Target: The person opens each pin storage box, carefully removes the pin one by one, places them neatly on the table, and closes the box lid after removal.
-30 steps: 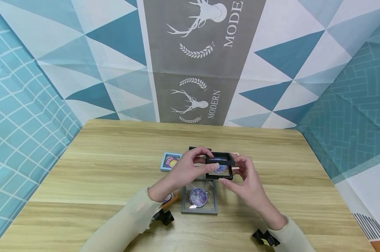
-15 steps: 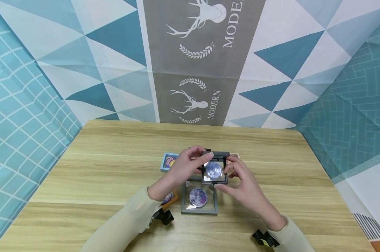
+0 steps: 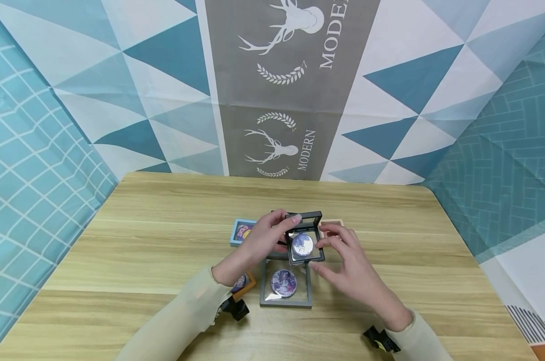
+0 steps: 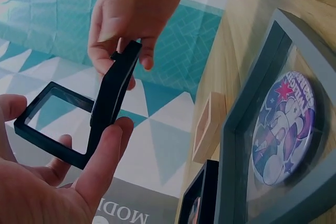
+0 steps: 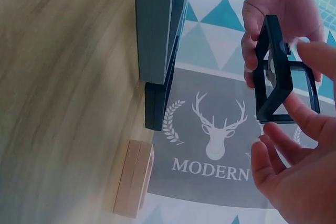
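In the head view, a small black hinged display frame is held above the table with its two halves apart. A round badge sits against the clear film of its lower half. My left hand grips the frame's left side, thumb on top near the hinge. At the right edge and lower corner, the fingers and thumb of my right hand pinch the frame. The left wrist view shows the lifted half as an open window. Just below lies a larger grey display frame with a purple badge.
A light-blue frame lies left of the left hand, and an orange frame is partly hidden by the left wrist. A pale pink frame lies behind the right hand. Another black frame lies beside the grey one.
The black frame has tilted to face the camera and shifted slightly left. Its two halves stand wider apart, and the badge shows more fully. The right hand has moved slightly left with it.
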A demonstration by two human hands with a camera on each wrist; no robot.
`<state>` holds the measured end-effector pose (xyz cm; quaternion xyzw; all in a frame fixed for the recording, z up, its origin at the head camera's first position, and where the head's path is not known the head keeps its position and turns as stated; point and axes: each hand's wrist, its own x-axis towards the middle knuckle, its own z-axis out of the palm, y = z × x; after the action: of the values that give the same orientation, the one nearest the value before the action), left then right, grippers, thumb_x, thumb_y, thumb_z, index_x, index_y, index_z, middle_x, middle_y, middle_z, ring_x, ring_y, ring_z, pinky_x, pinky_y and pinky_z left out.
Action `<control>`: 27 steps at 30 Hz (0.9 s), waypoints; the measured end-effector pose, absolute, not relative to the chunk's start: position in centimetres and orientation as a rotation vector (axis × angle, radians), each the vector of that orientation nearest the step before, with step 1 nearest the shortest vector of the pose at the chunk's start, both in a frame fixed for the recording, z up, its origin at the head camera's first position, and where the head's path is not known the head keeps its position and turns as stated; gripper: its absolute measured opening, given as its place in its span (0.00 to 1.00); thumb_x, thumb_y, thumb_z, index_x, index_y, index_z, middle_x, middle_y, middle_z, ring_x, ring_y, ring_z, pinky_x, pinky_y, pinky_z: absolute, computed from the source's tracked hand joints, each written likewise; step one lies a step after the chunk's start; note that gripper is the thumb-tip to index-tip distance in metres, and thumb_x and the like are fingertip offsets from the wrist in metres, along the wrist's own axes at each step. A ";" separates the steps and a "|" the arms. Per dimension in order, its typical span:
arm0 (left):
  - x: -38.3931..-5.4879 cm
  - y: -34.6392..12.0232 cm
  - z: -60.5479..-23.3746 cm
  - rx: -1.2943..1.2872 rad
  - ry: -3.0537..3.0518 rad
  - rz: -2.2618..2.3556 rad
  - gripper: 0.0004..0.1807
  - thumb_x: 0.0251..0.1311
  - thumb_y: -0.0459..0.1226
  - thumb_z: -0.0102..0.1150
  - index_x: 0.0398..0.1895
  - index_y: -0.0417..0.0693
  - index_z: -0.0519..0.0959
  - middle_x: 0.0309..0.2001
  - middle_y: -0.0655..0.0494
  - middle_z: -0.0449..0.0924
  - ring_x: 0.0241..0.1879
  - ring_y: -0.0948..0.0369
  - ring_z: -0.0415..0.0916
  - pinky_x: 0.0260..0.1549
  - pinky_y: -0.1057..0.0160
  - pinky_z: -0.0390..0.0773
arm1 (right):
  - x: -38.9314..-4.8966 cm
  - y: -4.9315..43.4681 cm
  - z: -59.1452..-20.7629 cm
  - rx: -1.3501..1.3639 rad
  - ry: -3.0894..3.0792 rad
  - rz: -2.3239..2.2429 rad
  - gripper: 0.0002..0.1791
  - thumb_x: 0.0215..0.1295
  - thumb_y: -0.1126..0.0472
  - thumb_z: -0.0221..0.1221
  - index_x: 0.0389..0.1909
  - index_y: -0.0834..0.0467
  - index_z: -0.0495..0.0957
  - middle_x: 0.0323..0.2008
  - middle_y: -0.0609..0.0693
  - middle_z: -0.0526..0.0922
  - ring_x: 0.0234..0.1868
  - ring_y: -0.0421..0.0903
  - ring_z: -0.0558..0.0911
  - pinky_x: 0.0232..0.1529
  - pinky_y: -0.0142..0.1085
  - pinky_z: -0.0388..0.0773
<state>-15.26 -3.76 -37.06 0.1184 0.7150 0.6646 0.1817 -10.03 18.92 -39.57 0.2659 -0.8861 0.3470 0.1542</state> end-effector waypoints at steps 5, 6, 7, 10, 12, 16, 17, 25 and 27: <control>-15.0 -3.6 -37.3 0.376 2.022 1.811 0.26 0.69 0.56 0.53 0.44 0.39 0.71 0.42 0.46 0.78 0.36 0.52 0.82 0.36 0.53 0.84 | -10.1 18.7 -39.7 0.747 -2.483 0.941 0.14 0.56 0.57 0.73 0.41 0.54 0.81 0.58 0.52 0.75 0.60 0.50 0.69 0.58 0.50 0.68; -14.9 -3.5 -37.3 0.386 2.020 1.795 0.26 0.69 0.57 0.53 0.45 0.40 0.71 0.42 0.47 0.78 0.37 0.52 0.83 0.36 0.53 0.84 | -10.1 18.7 -39.8 0.740 -2.471 0.928 0.14 0.56 0.57 0.73 0.41 0.54 0.81 0.57 0.51 0.75 0.58 0.50 0.69 0.56 0.49 0.69; -14.7 -3.4 -37.4 0.395 2.022 1.781 0.26 0.69 0.57 0.53 0.46 0.41 0.72 0.42 0.47 0.79 0.37 0.52 0.83 0.36 0.53 0.84 | -10.1 18.6 -39.9 0.732 -2.460 0.917 0.15 0.55 0.58 0.74 0.42 0.55 0.82 0.55 0.51 0.76 0.56 0.49 0.70 0.54 0.47 0.69; -14.5 -3.1 -37.4 0.415 2.009 1.765 0.26 0.69 0.57 0.52 0.51 0.43 0.73 0.44 0.48 0.80 0.40 0.52 0.82 0.38 0.52 0.84 | -10.0 18.4 -40.0 0.704 -2.449 0.863 0.19 0.51 0.56 0.76 0.43 0.56 0.84 0.48 0.48 0.75 0.49 0.47 0.69 0.46 0.43 0.69; -14.4 -3.0 -37.4 0.419 2.005 1.766 0.26 0.69 0.57 0.53 0.51 0.44 0.74 0.45 0.47 0.80 0.42 0.50 0.82 0.39 0.50 0.84 | -9.9 18.3 -40.0 0.693 -2.453 0.840 0.21 0.49 0.53 0.76 0.43 0.57 0.85 0.44 0.47 0.73 0.46 0.46 0.68 0.43 0.40 0.68; -14.3 -2.9 -37.4 0.422 2.014 1.769 0.25 0.70 0.56 0.53 0.51 0.43 0.73 0.51 0.44 0.76 0.42 0.48 0.82 0.41 0.49 0.83 | -9.8 18.1 -40.0 0.695 -2.435 0.827 0.21 0.48 0.54 0.77 0.42 0.58 0.85 0.42 0.47 0.73 0.45 0.45 0.68 0.42 0.38 0.69; -14.2 -2.9 -37.4 0.422 2.019 1.769 0.25 0.69 0.56 0.53 0.51 0.43 0.73 0.53 0.44 0.75 0.42 0.48 0.82 0.40 0.49 0.84 | -9.8 18.1 -39.9 0.698 -2.427 0.830 0.21 0.47 0.55 0.78 0.41 0.57 0.84 0.42 0.47 0.73 0.46 0.45 0.69 0.44 0.38 0.69; -14.4 -3.1 -37.3 0.412 2.032 1.761 0.26 0.69 0.57 0.53 0.51 0.43 0.73 0.55 0.44 0.75 0.47 0.45 0.82 0.40 0.53 0.84 | -9.6 18.2 -39.6 0.699 -2.427 0.983 0.17 0.50 0.65 0.76 0.37 0.51 0.79 0.36 0.38 0.78 0.33 0.38 0.74 0.30 0.33 0.75; -14.5 -3.2 -37.3 0.412 2.029 1.756 0.26 0.69 0.57 0.53 0.51 0.44 0.73 0.56 0.43 0.76 0.49 0.46 0.82 0.40 0.54 0.84 | -9.5 18.3 -39.4 0.683 -2.443 1.059 0.16 0.52 0.68 0.74 0.37 0.50 0.79 0.33 0.37 0.79 0.30 0.37 0.76 0.29 0.32 0.76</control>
<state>-14.53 -3.22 -37.30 0.1485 0.7305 0.6320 0.2118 -9.52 18.31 -39.44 0.2437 -0.8716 0.3777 0.1954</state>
